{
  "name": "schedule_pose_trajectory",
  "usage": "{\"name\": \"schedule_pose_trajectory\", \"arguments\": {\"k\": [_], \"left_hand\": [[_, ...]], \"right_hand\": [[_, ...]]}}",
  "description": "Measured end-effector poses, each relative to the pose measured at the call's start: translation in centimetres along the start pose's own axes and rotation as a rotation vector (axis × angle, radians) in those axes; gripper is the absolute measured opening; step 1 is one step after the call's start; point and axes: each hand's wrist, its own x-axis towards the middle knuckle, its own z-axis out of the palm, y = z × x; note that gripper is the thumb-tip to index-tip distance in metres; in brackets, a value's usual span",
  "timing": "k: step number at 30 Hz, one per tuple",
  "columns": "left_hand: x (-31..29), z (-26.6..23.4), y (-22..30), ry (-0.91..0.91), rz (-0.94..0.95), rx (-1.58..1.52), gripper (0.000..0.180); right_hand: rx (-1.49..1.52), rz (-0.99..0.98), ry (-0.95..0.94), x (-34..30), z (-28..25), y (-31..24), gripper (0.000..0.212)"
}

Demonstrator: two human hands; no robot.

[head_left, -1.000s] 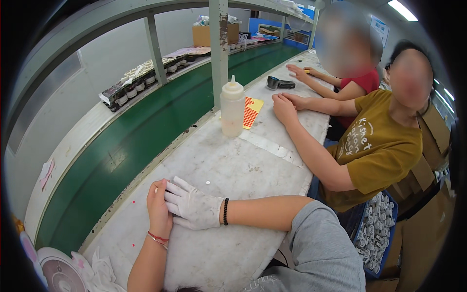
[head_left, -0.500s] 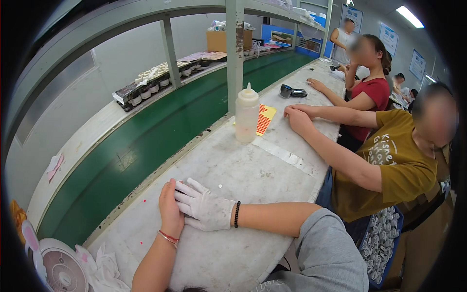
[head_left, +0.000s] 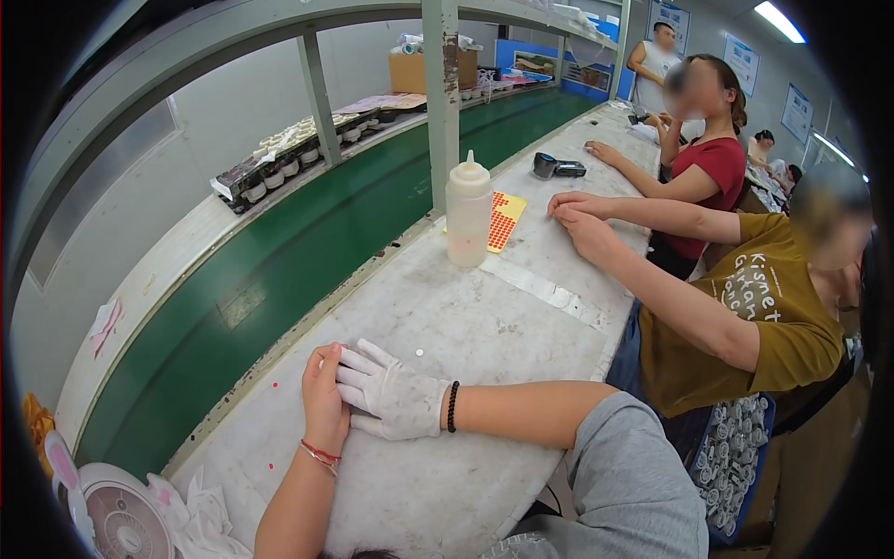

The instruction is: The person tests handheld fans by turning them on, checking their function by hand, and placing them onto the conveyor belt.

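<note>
Both my hands rest together on the pale, stained worktop [head_left: 438, 321]. My bare left hand [head_left: 324, 399], with a red bracelet at the wrist, has its fingers stretched out side by side. Against its inner side lie the fingers of my right hand [head_left: 391, 396], which wears a white glove and has a black beaded bracelet behind it. The gloved fingers are spread, and no object shows in either hand. A small white disc [head_left: 419, 353] lies just beyond the glove. Two small red dots [head_left: 275, 385] are on the worktop left of my left hand.
A squeeze bottle [head_left: 468, 219] stands before a yellow sheet of red stickers [head_left: 506, 224]. Beyond lies a black handheld device [head_left: 559, 167]. A green conveyor [head_left: 233, 312] runs along the left, past a metal post [head_left: 440, 102]. A fan [head_left: 126, 526] sits lower left; co-workers [head_left: 745, 307] sit at right.
The view has shifted slightly. My hands keep the same pose against each other, and nothing has been picked up or let go.
</note>
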Motion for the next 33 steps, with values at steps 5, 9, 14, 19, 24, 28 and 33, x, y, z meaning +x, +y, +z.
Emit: {"name": "schedule_pose_trajectory", "arguments": {"k": [5, 9, 14, 19, 24, 28, 33], "left_hand": [[-0.1, -0.1, 0.0, 0.024, 0.013, -0.018, 0.013], [-0.1, -0.3, 0.2, 0.0, 0.014, -0.037, 0.016], [-0.1, 0.3, 0.0, 0.022, 0.029, -0.028, 0.017], [0.0, 0.3, 0.0, 0.002, -0.005, -0.021, 0.017], [0.0, -0.8, -0.6, -0.009, 0.042, 0.032, 0.018], [1.2, -1.1, -2.6, 0.034, 0.065, 0.208, 0.018], [1.1, -1.5, -2.5, 0.187, 0.14, 0.493, 0.024]], "right_hand": [[0.014, -0.009, 0.013, 0.1, 0.0, -0.2, 0.05], [0.03, -0.02, 0.044, 0.3, 0.0, -0.3, 0.049], [0.028, -0.008, 0.035, 0.1, -0.3, -0.2, 0.049], [0.025, -0.019, 0.068, -0.1, -0.5, -0.1, 0.047], [0.027, -0.006, 0.021, 0.6, -0.3, -0.2, 0.039], [0.041, -0.032, 0.02, 1.0, -1.2, 0.1, 0.034], [0.03, -0.058, 0.022, 1.7, 0.2, -1.6, 0.038]]}}
